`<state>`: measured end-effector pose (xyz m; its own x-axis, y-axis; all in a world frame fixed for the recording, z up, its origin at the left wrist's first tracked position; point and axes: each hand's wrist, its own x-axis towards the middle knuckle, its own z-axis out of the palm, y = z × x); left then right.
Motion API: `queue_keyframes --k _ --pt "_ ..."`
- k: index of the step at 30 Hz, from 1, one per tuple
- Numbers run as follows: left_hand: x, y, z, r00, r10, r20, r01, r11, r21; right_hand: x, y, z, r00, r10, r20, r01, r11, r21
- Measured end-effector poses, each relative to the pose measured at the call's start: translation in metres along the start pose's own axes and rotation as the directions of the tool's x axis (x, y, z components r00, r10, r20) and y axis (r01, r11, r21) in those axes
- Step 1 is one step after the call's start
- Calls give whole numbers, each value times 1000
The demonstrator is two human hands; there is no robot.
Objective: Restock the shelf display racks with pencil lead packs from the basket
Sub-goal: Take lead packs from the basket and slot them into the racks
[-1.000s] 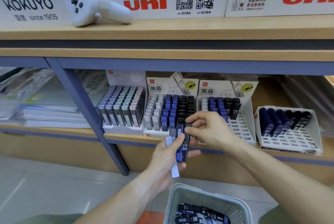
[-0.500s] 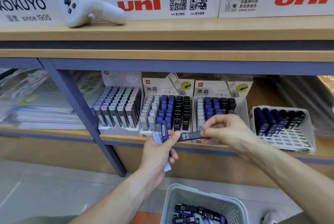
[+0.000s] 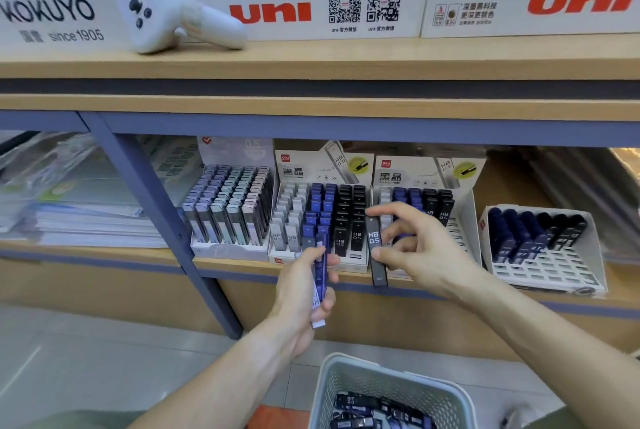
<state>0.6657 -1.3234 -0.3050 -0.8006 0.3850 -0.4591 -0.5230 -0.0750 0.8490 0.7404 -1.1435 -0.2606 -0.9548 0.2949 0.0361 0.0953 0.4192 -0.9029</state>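
- Pinching a slim black plastic pencil lead pack marked HB 0.5 [image 3: 375,248], the right hand [image 3: 420,248] has thumb low on the case and fingertips near its top; remaining fingers spread loosely.
- Change: 0.5 s ago this pack lay nearly level between both hands; now it stands close to upright, cap end up, long axis vertical, in front of the gap between the 2 white cardboard display racks [image 3: 320,217].
- Judgement: reoriented for slotting; black column of either rack is the likely target.
- Left hand [image 3: 304,293] grips a small bundle of blue and white lead packs [image 3: 319,285], long axes near vertical.
- Grey perforated plastic basket [image 3: 349,380] below holds more packs.
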Motion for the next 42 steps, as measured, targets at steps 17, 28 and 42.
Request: queue_keyframes --k 17,28,42 --pt "0 -4 -6 1000 -26 -17 27 999 25 31 20 33 896 -444 -11 317 657 -684" --pt "-6 0 -2 994 107 -16 -106 993 51 32 17 36 883 -414 -222 224 786 -577" --pt "-12 3 30 958 13 285 -28 998 49 -4 -10 -13 957 134 -258 -26 923 384"
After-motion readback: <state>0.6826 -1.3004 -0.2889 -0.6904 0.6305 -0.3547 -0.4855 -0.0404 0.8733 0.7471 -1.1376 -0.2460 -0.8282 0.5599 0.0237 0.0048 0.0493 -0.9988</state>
